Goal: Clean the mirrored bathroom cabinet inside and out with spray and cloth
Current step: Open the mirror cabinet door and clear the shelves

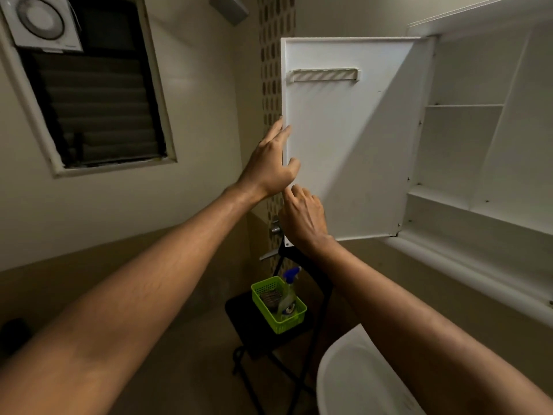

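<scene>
The white cabinet (466, 139) hangs on the wall at the right, with bare shelves inside. Its door (344, 151) is swung open toward me and shows its white inner face with a small rail (323, 74) near the top. My left hand (269, 166) holds the door's free left edge, thumb on the inner face and fingers along and behind the edge. My right hand (302, 220) is just below it, with fingers curled at the same edge near the bottom corner. A spray bottle (288, 292) with a blue trigger stands in a green basket (296, 320) below.
The basket rests on a black folding stool (257, 333) and also holds a dark striped item (270, 299). A white basin (356, 381) lies at the lower right. A louvred window (98, 109) and a vent fan (40, 20) are on the left wall. A tap (275, 229) sticks out behind the door.
</scene>
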